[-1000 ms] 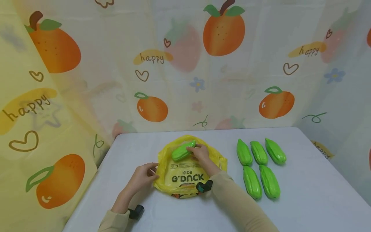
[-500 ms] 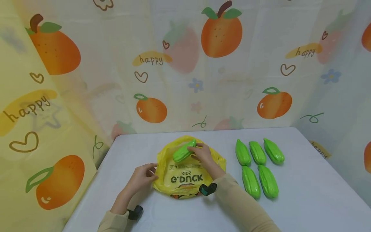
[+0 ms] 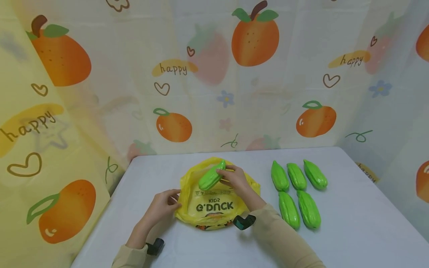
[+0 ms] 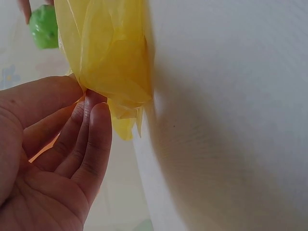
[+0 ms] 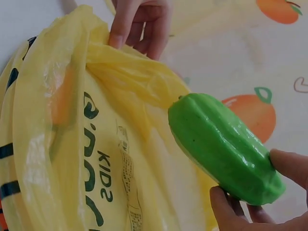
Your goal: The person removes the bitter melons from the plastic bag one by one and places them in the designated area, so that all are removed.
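Note:
A yellow plastic bag (image 3: 187, 210), printed with dark lettering, lies spread open mid-table in the head view. My left hand (image 3: 162, 204) pinches its left rim; the left wrist view has thumb and fingertips meeting at the yellow film (image 4: 110, 57). Above the bag's opening, my right hand (image 3: 236, 179) grips a glossy green ridged vegetable (image 3: 211, 176) by one end, its other end pointing down and left. The right wrist view shows that vegetable (image 5: 221, 144) between thumb and fingers, in front of the bag's mouth.
Several similar green vegetables (image 3: 289, 210) lie in two rows on the white table (image 3: 355, 208), right of the bag. A curtain (image 3: 207, 123) with printed fruit hangs behind the table and along its sides.
The vegetable in my right hand has tilted a little steeper, and the right wrist has shifted slightly right and down. My left hand keeps its hold on the bag's rim.

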Demonstrator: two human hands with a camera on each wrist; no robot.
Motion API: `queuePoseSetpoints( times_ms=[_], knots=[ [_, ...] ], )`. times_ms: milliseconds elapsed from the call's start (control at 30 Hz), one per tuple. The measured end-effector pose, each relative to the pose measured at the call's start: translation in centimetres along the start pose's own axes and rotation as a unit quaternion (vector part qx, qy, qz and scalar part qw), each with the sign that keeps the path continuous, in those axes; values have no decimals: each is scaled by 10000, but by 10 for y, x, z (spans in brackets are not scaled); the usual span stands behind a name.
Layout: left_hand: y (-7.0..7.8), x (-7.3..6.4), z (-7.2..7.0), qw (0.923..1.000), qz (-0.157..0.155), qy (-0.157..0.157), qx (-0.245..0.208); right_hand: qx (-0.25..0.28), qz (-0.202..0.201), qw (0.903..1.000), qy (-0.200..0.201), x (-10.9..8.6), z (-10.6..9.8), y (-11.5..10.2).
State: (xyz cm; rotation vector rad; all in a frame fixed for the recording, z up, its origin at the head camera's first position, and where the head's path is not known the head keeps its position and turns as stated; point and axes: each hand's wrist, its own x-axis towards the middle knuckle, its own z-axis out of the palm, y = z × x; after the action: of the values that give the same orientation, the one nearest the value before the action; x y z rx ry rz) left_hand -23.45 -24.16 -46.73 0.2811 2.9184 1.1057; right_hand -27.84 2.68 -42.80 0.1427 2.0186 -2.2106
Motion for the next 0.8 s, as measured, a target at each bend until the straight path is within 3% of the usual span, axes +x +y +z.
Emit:
queuePoseSetpoints(
  times_ms=[800],
  knots=[
    [-2, 1, 1, 10000, -17, 27, -25, -263, 105, 9989, -377, -23, -30, -15]
  ],
)
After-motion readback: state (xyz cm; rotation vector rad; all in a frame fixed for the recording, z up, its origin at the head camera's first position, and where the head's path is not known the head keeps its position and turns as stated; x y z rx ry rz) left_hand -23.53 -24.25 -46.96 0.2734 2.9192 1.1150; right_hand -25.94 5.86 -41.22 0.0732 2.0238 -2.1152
